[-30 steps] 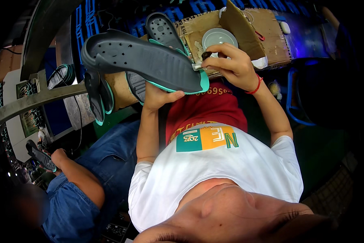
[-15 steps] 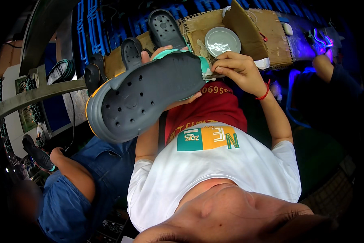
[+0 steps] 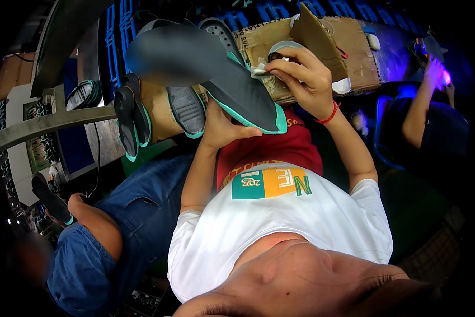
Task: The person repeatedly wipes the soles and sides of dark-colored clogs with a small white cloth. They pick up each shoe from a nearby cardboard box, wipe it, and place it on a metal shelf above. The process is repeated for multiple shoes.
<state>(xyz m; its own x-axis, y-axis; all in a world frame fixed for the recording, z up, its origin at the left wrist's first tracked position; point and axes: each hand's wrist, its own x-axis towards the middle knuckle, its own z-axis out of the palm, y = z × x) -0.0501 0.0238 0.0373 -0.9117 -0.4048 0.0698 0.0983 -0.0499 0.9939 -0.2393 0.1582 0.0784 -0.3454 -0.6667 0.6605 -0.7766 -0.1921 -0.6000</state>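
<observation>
My left hand (image 3: 224, 129) grips a dark grey shoe sole (image 3: 232, 87) with a teal rim from underneath, holding it tilted over my chest. The sole's far end is blurred at the upper left. My right hand (image 3: 307, 79) pinches a small white wad (image 3: 259, 68) against the sole's upper edge. Just behind my right hand a round metal tin (image 3: 280, 48) sits in an open cardboard box (image 3: 356, 63).
More grey and teal soles (image 3: 187, 108) lean on cardboard to the left, others (image 3: 132, 124) beside them. A person in blue denim (image 3: 121, 211) sits at my left holding a sole (image 3: 50, 198). Another person's arm (image 3: 425, 103) works at the right under purple light. A metal rail (image 3: 47, 127) crosses the left side.
The sole has been turned over and swung: half a second ago its wide end hung down to the left, now it points up to the left. My right hand stays at its edge.
</observation>
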